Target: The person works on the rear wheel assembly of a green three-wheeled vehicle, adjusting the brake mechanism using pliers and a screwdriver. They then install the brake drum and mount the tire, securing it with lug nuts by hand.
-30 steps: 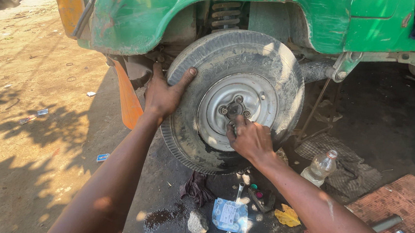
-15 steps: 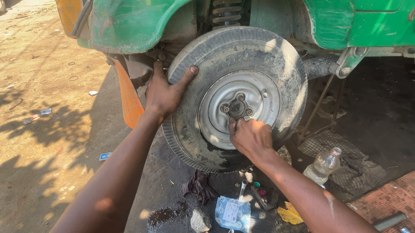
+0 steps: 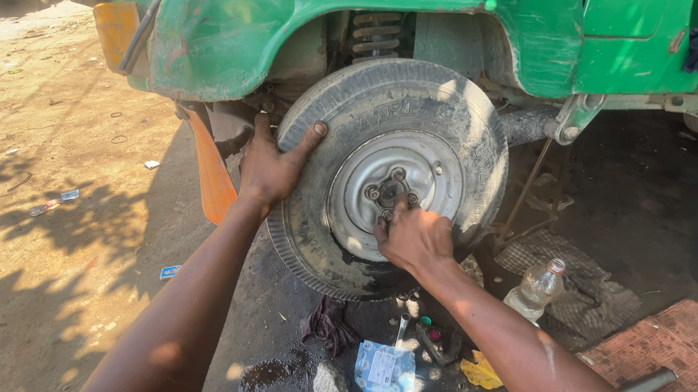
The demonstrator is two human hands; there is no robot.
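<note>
Below, in the head view, the ground under the wheel (image 3: 397, 175) is littered: a clear plastic bottle (image 3: 535, 289), a blue-white packet (image 3: 383, 369), a stone (image 3: 329, 382), a dark rag (image 3: 330, 322) and a yellow scrap (image 3: 481, 372). An orange mudflap (image 3: 213, 178) hangs just left of the tyre.

The wheel is seen mounted under the green fender (image 3: 335, 19). The left hand (image 3: 274, 167) is spread wide, flat against the tyre's upper left edge. The right hand (image 3: 414, 236) is pressed on the hub (image 3: 389, 193), fingers curled; whether anything is held cannot be told.

Open dirt lies to the left; a reddish mat (image 3: 676, 344) lies at lower right.
</note>
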